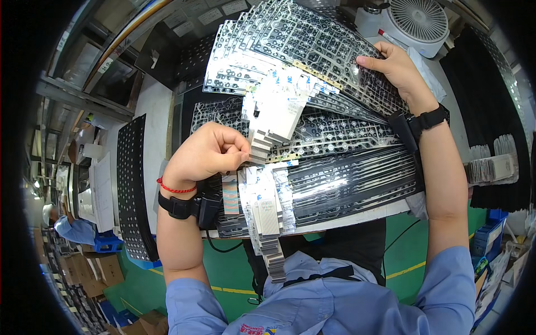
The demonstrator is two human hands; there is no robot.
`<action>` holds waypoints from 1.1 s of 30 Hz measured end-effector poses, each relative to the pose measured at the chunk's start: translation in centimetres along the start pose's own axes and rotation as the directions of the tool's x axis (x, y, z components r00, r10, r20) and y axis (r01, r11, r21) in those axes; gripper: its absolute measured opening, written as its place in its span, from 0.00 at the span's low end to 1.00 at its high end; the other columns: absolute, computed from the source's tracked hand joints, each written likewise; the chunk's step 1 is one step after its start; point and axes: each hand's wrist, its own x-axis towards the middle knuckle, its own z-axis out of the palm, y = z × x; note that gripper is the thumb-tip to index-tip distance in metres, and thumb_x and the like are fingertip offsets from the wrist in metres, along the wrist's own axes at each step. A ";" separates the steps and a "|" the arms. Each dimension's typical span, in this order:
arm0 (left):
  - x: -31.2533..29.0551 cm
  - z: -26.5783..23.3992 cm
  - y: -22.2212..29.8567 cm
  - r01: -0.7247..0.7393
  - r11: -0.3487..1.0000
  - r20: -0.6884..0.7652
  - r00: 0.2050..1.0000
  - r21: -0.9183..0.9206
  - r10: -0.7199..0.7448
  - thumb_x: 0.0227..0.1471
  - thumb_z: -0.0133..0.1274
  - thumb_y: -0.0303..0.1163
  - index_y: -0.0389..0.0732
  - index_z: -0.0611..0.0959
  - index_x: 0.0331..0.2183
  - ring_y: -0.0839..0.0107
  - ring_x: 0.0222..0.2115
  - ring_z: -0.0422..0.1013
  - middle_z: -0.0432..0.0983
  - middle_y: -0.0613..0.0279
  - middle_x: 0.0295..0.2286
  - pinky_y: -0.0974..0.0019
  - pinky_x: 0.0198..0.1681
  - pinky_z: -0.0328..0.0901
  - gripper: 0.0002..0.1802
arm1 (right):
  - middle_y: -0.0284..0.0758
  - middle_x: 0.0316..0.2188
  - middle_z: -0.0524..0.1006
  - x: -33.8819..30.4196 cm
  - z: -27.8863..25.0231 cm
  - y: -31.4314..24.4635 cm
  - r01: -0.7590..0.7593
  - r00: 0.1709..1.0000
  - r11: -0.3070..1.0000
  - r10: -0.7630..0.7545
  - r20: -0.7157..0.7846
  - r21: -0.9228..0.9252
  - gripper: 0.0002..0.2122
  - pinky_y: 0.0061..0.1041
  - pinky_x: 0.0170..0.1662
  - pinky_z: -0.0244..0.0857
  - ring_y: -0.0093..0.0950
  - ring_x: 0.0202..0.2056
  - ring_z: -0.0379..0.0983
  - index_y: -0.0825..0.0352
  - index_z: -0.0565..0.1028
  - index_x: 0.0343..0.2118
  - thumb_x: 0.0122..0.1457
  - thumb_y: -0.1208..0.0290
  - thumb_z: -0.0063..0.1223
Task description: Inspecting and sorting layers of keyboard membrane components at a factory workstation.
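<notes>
A fanned stack of black-and-silver perforated keyboard sheets spreads across the back of the workbench. My right hand grips its right edge, thumb on top and fingers behind. White-and-grey flat tails hang from the stack's front edge, overlapping like steps. My left hand is closed, thumb and forefinger pinched at the lower left of these tails; its other fingers curl under. Beneath lies another layer of sheets. Nearer me is a lower stack of dark sheets, its own tails drooping over the bench's front edge.
A white fan stands at the back right. Black perforated panels lie at the left, and a black ribbed mat holds a bundle of tails at the right. Another person in blue is far left.
</notes>
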 end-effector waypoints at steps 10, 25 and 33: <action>-0.1 -0.3 -0.1 0.002 1.000 -0.004 1.000 0.011 -0.002 0.53 0.55 0.24 0.31 0.85 0.30 0.89 0.18 0.62 0.74 0.74 0.19 0.80 0.20 0.56 0.06 | 0.29 0.26 0.79 -0.2 0.3 -0.2 -0.002 1.000 1.000 0.002 -0.004 0.014 0.14 0.17 0.32 0.68 0.17 0.27 0.74 0.65 0.77 0.29 0.51 0.65 0.73; -0.1 -0.3 -0.2 -0.014 1.000 -0.023 1.000 0.015 0.014 0.52 0.54 0.23 0.32 0.85 0.29 0.89 0.18 0.63 0.74 0.73 0.19 0.80 0.20 0.56 0.07 | 0.30 0.27 0.80 -0.1 0.3 -0.3 0.000 1.000 1.000 0.000 -0.001 0.018 0.14 0.17 0.33 0.69 0.17 0.27 0.75 0.66 0.77 0.31 0.51 0.65 0.73; -0.1 -1.7 -0.7 -0.120 0.982 -0.215 0.973 -0.146 0.087 0.57 0.42 0.28 0.41 0.74 0.25 0.83 0.17 0.60 0.66 0.73 0.17 0.77 0.21 0.52 0.10 | 0.30 0.27 0.80 -0.1 0.2 -0.4 -0.016 1.000 1.000 0.016 0.012 0.022 0.14 0.17 0.33 0.70 0.17 0.27 0.75 0.65 0.76 0.30 0.51 0.66 0.73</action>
